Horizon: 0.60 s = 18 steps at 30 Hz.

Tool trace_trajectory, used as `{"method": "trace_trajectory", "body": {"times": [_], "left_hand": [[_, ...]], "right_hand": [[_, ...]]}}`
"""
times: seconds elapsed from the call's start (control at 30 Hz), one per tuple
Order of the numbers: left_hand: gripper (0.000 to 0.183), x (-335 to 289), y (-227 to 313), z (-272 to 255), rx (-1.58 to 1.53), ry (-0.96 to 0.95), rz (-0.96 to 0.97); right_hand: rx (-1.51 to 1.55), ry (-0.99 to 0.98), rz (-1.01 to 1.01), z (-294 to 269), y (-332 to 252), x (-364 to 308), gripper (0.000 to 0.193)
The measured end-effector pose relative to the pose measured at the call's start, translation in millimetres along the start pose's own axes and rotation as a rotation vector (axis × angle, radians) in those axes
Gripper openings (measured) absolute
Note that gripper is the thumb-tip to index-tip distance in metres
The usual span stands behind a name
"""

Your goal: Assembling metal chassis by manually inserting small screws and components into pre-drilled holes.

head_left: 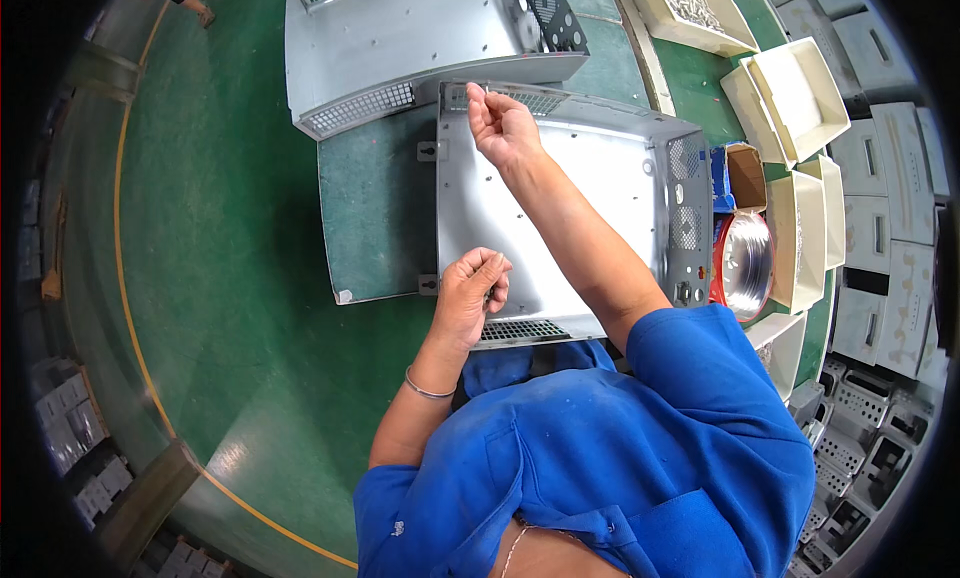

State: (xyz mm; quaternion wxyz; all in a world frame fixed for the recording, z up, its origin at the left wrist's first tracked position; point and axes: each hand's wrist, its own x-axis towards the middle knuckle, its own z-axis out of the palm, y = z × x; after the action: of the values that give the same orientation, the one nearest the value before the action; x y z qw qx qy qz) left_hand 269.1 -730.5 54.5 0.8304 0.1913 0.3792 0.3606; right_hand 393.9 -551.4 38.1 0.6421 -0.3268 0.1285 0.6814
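Note:
A grey sheet-metal case [615, 178], like an open tray with perforated side walls and small studs on its floor, lies in front of me. My right hand [505, 128] is over its far left corner. The thumb and fingertips there are pinched together, and whatever they hold is too small to make out. Above the case's near left part is my left hand [472, 296], fingers curled in and thumb pressed over them. Something small may be inside; the fingers hide it. Two slotted tabs [428, 151] stick out from the left edge of the case.
Behind lies a second metal case [400, 38] on the green-topped table [370, 228]. To the right are a red-rimmed spool [748, 268], an open cardboard box [745, 178] and cream bins [800, 93], one holding small metal parts [690, 3]. A person's legs [195, 0] show far left.

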Motion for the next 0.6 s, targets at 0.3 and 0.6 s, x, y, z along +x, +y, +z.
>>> {"method": "trace_trajectory", "body": {"times": [0.3, 0.6], "left_hand": [[0.017, -0.8, 2.3, 1.6, 0.008, 0.008, -0.004], [0.014, -1.6, 2.8, 2.2, -0.016, -0.004, 0.039]], "right_hand": [[-0.15, 0.084, -0.15, 0.4, 2.2, -6.1, 0.023], [-0.132, 0.063, -0.024, -0.6, -2.5, 1.3, 0.015]]}}
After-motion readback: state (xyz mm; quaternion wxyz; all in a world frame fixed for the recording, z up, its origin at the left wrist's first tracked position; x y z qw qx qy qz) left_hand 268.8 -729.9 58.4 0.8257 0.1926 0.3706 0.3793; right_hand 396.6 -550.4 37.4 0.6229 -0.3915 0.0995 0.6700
